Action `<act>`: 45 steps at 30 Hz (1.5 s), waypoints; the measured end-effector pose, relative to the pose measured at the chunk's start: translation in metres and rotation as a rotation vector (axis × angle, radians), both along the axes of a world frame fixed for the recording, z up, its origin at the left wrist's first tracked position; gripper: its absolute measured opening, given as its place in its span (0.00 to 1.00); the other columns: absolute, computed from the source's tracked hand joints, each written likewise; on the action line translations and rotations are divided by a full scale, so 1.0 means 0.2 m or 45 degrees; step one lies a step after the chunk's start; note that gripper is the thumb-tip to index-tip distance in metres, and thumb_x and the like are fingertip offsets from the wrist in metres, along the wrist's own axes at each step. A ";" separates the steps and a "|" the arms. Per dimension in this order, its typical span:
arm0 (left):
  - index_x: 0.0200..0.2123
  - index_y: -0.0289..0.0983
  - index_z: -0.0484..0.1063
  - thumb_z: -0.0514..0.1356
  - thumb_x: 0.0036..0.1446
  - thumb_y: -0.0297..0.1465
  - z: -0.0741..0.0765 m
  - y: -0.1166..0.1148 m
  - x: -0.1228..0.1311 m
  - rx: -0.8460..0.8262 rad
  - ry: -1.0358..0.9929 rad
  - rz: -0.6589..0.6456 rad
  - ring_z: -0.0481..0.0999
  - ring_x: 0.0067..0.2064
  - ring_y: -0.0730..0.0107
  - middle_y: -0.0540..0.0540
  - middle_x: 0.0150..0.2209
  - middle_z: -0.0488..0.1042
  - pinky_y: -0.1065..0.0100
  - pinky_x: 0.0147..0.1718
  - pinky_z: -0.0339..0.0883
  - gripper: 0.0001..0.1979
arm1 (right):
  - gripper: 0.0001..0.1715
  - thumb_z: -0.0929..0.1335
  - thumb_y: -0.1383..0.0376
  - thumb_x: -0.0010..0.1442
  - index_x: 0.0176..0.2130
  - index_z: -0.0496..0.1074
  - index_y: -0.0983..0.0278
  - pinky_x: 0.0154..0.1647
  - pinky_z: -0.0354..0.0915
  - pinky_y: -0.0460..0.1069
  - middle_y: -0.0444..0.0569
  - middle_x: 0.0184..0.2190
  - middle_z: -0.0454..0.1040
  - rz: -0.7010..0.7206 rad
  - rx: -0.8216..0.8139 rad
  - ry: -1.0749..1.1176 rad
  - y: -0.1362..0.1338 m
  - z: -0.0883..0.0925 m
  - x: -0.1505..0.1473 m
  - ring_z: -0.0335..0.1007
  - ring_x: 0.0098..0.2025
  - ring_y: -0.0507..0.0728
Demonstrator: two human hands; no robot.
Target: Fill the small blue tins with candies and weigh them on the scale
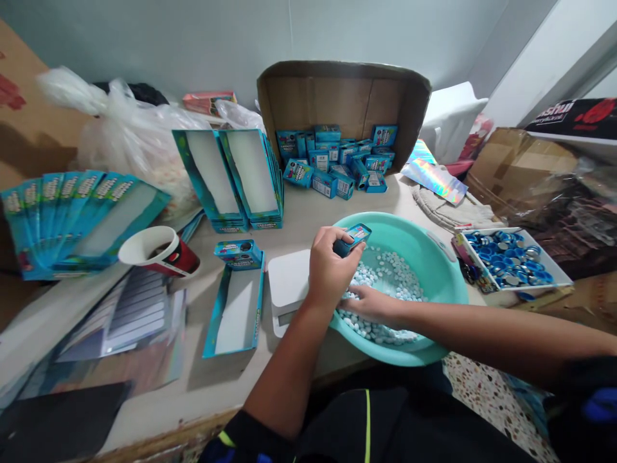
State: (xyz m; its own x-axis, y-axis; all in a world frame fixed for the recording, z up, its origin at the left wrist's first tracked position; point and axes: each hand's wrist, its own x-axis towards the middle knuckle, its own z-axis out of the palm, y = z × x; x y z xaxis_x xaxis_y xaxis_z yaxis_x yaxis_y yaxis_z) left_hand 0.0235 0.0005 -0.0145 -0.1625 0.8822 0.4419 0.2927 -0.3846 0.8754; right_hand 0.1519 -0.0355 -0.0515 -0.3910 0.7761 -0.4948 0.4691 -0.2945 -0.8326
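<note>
My left hand is closed around a small blue candy box, holding it tilted above the near left side of a turquoise basin. Small pale candies lie loose in the basin. Reaching in from the right, my right hand is down among these candies, below the left hand. Its fingertips are partly hidden, so what they grasp does not show. Left of the basin is a white scale, partly covered by my left forearm. A blue display tray with one small candy box at its far end lies beside the scale.
An open cardboard carton at the back holds several blue boxes. Blue display trays stand left of it. A paper cup with dark drink leans at the left. A white box of blue-and-silver round pieces sits right.
</note>
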 end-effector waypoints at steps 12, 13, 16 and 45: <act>0.64 0.38 0.66 0.70 0.56 0.33 -0.03 0.03 -0.01 -0.245 -0.080 0.057 0.77 0.60 0.48 0.34 0.60 0.75 0.50 0.58 0.72 0.33 | 0.18 0.72 0.56 0.53 0.41 0.68 0.61 0.13 0.49 0.42 0.37 0.23 0.65 -0.198 -0.109 0.385 0.09 0.28 0.13 0.61 0.18 0.48; 0.62 0.38 0.68 0.70 0.56 0.33 -0.03 0.02 -0.01 -0.274 -0.002 0.054 0.78 0.59 0.46 0.33 0.59 0.76 0.47 0.58 0.72 0.31 | 0.18 0.72 0.56 0.53 0.40 0.67 0.61 0.13 0.49 0.42 0.37 0.22 0.65 -0.257 -0.084 0.433 0.08 0.30 0.15 0.60 0.18 0.48; 0.62 0.41 0.70 0.71 0.55 0.32 -0.03 0.00 -0.01 -0.312 0.190 0.024 0.81 0.55 0.41 0.35 0.55 0.80 0.44 0.53 0.74 0.31 | 0.19 0.73 0.55 0.52 0.40 0.66 0.61 0.13 0.48 0.43 0.38 0.23 0.65 -0.359 -0.011 0.612 0.08 0.34 0.19 0.60 0.19 0.48; 0.50 0.45 0.77 0.72 0.46 0.27 -0.06 0.00 0.04 -0.152 0.136 -0.619 0.84 0.51 0.50 0.43 0.49 0.83 0.56 0.45 0.81 0.26 | 0.22 0.66 0.50 0.52 0.42 0.60 0.58 0.32 0.63 0.47 0.44 0.31 0.64 -0.800 0.456 0.907 0.31 0.33 0.11 0.67 0.35 0.52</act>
State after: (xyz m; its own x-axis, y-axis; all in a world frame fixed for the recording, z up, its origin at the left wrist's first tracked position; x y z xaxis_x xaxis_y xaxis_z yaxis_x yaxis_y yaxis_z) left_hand 0.0309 0.0014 -0.0275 0.3199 0.8898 0.3254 0.1951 -0.3980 0.8964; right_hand 0.1732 0.0256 0.0148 0.0258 0.9997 -0.0039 -0.3246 0.0047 -0.9458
